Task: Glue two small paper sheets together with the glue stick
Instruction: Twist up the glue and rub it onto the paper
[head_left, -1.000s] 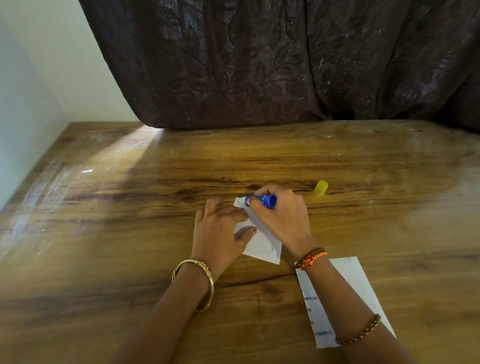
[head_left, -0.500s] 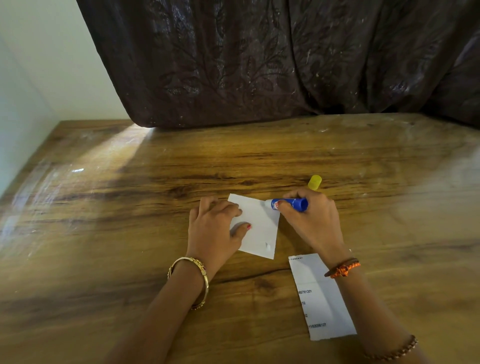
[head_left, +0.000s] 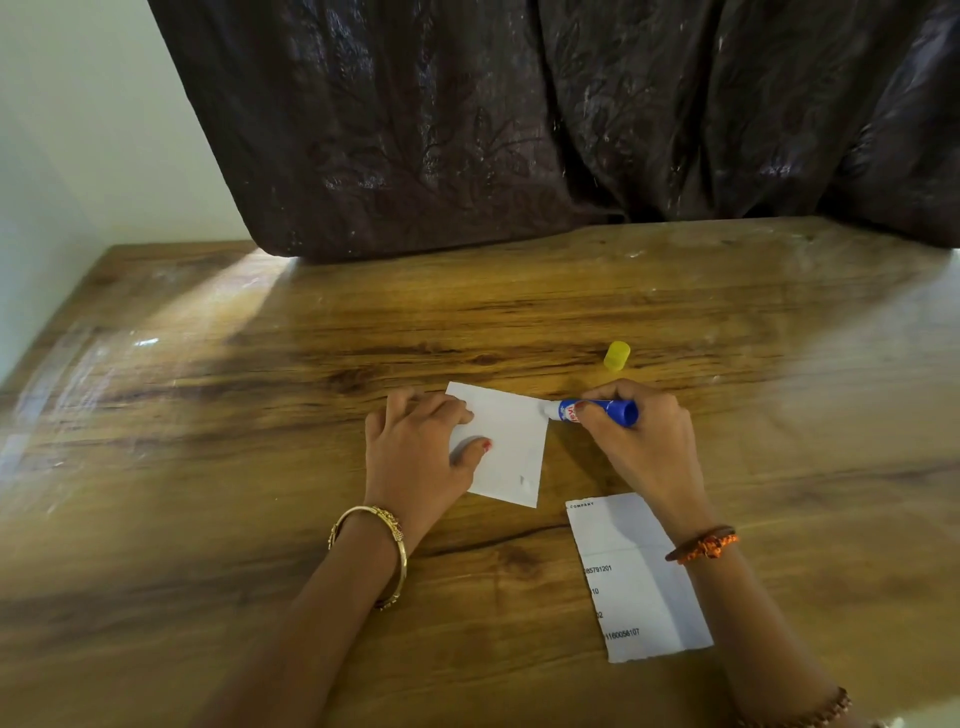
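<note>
The right hand (head_left: 641, 441) gripped the blue glue stick (head_left: 597, 411), fingers curled round its barrel, with the tip laid nearly flat against the right edge of the blank paper sheet (head_left: 506, 441). The left hand (head_left: 415, 457) pressed that sheet to the counter (head_left: 260, 467), fingers bent over its left edge and the thumb flat on its face, grasping nothing.

The step in hand looked to be spreading glue, and the tip sat at the very edge of the sheet. To do it well, the strokes ought to run from the pinned side outward, so the paper is pulled taut rather than buckled. Light pressure should suffice, as thin paper tears or wrinkles easily. Whether glue already covered the sheet could not be told from this view, though a faint smear seemed to show near its lower corner.

The printed paper slip (head_left: 636, 582) lay just beside the right wrist, apart from the first sheet, not yet joined to it. The yellow cap (head_left: 617, 356) rested beyond the right hand, near a dark curtain (head_left: 519, 130).
</note>
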